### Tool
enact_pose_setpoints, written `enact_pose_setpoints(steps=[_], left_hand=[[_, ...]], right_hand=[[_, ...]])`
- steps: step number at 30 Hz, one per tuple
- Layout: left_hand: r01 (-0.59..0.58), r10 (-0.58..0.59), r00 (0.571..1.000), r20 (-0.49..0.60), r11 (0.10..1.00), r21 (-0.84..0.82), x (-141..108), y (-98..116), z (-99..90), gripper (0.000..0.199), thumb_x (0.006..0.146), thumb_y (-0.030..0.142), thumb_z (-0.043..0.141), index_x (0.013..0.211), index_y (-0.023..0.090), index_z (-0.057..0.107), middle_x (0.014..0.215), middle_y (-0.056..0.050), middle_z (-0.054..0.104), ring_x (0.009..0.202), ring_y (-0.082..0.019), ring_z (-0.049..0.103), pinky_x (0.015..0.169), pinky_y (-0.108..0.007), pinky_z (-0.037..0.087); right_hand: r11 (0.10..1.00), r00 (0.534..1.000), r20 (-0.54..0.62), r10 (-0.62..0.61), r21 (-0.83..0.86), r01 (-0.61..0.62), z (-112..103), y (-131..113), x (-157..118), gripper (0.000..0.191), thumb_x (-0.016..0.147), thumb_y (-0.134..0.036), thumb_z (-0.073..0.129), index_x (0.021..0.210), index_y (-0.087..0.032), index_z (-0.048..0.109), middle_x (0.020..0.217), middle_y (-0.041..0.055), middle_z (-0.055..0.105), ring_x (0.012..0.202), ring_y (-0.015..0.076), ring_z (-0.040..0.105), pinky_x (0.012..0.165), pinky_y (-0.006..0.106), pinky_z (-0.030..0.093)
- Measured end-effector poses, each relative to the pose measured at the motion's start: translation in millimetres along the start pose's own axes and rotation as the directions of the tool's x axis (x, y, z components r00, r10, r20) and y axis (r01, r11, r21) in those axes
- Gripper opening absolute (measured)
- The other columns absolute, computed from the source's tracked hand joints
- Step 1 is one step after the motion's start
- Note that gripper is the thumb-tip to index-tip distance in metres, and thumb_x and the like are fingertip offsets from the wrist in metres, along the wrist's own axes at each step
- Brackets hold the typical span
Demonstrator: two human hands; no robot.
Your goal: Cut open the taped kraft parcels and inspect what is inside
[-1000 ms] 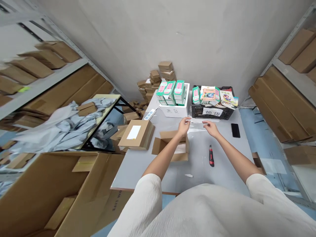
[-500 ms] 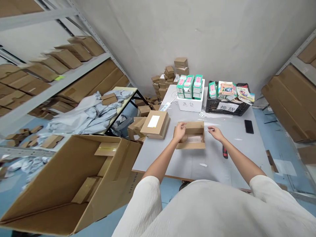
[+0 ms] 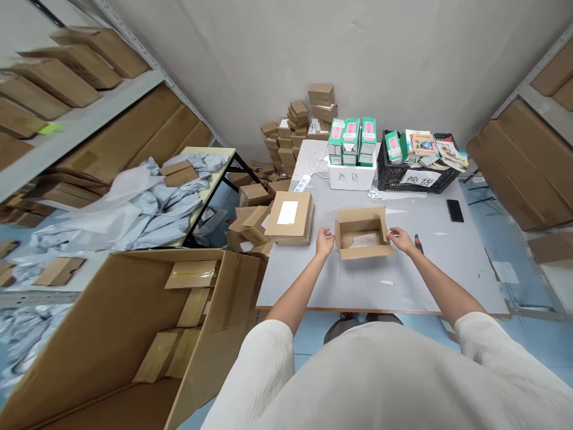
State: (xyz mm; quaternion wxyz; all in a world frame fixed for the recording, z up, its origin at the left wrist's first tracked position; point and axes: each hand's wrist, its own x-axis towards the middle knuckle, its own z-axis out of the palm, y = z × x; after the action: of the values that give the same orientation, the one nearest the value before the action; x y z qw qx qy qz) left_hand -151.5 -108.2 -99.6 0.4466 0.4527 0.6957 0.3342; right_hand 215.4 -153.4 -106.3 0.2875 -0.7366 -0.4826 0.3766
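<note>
An open cardboard box (image 3: 364,253) stands on the grey table between my hands, its flaps spread and a pale flat item (image 3: 366,239) at the bottom. Just left of the box is my left hand (image 3: 325,241), its fingers curled and close to the left flap; whether they grip anything is hard to tell. My right hand (image 3: 400,239) is at the box's right side, thumb and fingers closed on the edge of the right flap. Left of my left hand lies a closed carton (image 3: 301,222) with a white label.
Behind are a white bin (image 3: 352,178) of green boxes and a black crate (image 3: 389,177) of books. A red-black cutter (image 3: 418,243) lies beside my right forearm, a phone (image 3: 455,211) farther right. A large open carton (image 3: 228,352) stands at the table's left.
My left hand has moved out of the box to its left side. My right hand has come to the right flap. The flaps stand wider, and the view has shifted.
</note>
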Motion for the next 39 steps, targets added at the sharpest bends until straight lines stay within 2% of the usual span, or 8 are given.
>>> enact_pose_setpoints(steps=[4, 8, 12, 18, 23, 30, 34, 39], left_hand=[[-0.009, 0.003, 0.997, 0.073, 0.996, 0.086, -2, -3, 16.7, 0.045, 0.088, 0.024, 0.082, 0.129, 0.019, 0.065, 0.128, -0.013, 0.074, 0.097, -0.020, 0.075, 0.096, -0.035, 0.057], [-0.009, -0.019, 0.994, 0.108, 0.968, 0.252, -2, -1, 28.8, 0.056, 0.086, 0.025, 0.083, 0.138, 0.019, 0.062, 0.139, -0.016, 0.072, 0.115, -0.024, 0.074, 0.104, -0.035, 0.054], [-0.013, -0.032, 0.993, 0.114, 0.929, 0.370, -4, -1, 36.2, 0.046, 0.087, 0.023, 0.078, 0.131, 0.022, 0.065, 0.134, -0.014, 0.076, 0.127, -0.027, 0.071, 0.108, -0.035, 0.052], [-0.091, 0.070, 0.995, 0.078, 0.944, 0.317, -12, 4, 41.2, 0.035, 0.085, 0.023, 0.075, 0.120, 0.023, 0.069, 0.123, -0.014, 0.079, 0.123, -0.029, 0.073, 0.109, -0.041, 0.054], [-0.159, 0.152, 0.987, 0.048, 0.945, 0.287, -15, 28, 37.9, 0.039, 0.088, 0.022, 0.072, 0.127, 0.022, 0.071, 0.128, -0.015, 0.078, 0.118, -0.029, 0.074, 0.111, -0.043, 0.054], [-0.172, 0.190, 0.978, -0.084, 0.968, 0.184, -22, 67, 6.9, 0.057, 0.091, 0.019, 0.072, 0.148, 0.020, 0.065, 0.139, -0.014, 0.076, 0.115, -0.030, 0.076, 0.111, -0.045, 0.056], [-0.204, 0.212, 0.959, -0.188, 0.977, 0.059, -24, 80, -24.0, 0.055, 0.090, 0.014, 0.072, 0.145, 0.020, 0.067, 0.137, -0.012, 0.078, 0.117, -0.027, 0.077, 0.111, -0.042, 0.057], [-0.280, 0.265, 0.930, -0.256, 0.960, -0.026, -18, 82, -72.6, 0.048, 0.090, 0.012, 0.064, 0.137, 0.020, 0.072, 0.132, -0.008, 0.079, 0.120, -0.026, 0.075, 0.112, -0.039, 0.058]], right_hand=[[0.999, 0.999, 0.041, 0.034, -0.014, -0.033, 4, 5, 2, 0.048, 0.087, -0.041, 0.078, 0.130, -0.018, 0.075, 0.124, 0.0138, 0.080, 0.118, 0.0278, 0.076, 0.113, 0.044, 0.056], [0.999, 0.997, 0.067, 0.031, -0.018, -0.030, 6, 7, 11, 0.051, 0.082, -0.035, 0.082, 0.130, -0.019, 0.076, 0.125, 0.0131, 0.079, 0.116, 0.0271, 0.076, 0.108, 0.041, 0.059], [1.000, 0.993, 0.114, 0.018, 0.000, -0.018, 8, 6, 16, 0.055, 0.078, -0.030, 0.084, 0.131, -0.019, 0.076, 0.125, 0.0132, 0.080, 0.111, 0.0263, 0.078, 0.102, 0.040, 0.063], [0.993, 0.984, 0.143, -0.102, 0.066, 0.093, 5, -10, 14, 0.045, 0.076, -0.025, 0.076, 0.121, -0.021, 0.080, 0.118, 0.0085, 0.083, 0.115, 0.0278, 0.078, 0.109, 0.046, 0.060], [0.987, 0.983, 0.123, -0.137, 0.101, 0.125, -15, -34, 14, 0.050, 0.079, -0.026, 0.071, 0.128, -0.023, 0.079, 0.124, 0.0076, 0.083, 0.106, 0.0286, 0.079, 0.106, 0.046, 0.062], [0.956, 0.965, 0.086, -0.250, 0.182, 0.231, -16, -73, 26, 0.059, 0.082, -0.034, 0.069, 0.139, -0.020, 0.073, 0.137, 0.0114, 0.079, 0.107, 0.0284, 0.078, 0.106, 0.048, 0.062], [0.938, 0.959, 0.037, -0.281, 0.220, 0.267, -1, -99, 30, 0.062, 0.085, -0.042, 0.072, 0.143, -0.019, 0.069, 0.143, 0.0156, 0.075, 0.110, 0.0294, 0.078, 0.105, 0.049, 0.063], [0.871, 0.905, -0.007, -0.424, 0.271, 0.410, 33, -145, 32, 0.057, 0.088, -0.046, 0.072, 0.139, -0.020, 0.070, 0.144, 0.0153, 0.075, 0.130, 0.0316, 0.071, 0.118, 0.051, 0.055]])
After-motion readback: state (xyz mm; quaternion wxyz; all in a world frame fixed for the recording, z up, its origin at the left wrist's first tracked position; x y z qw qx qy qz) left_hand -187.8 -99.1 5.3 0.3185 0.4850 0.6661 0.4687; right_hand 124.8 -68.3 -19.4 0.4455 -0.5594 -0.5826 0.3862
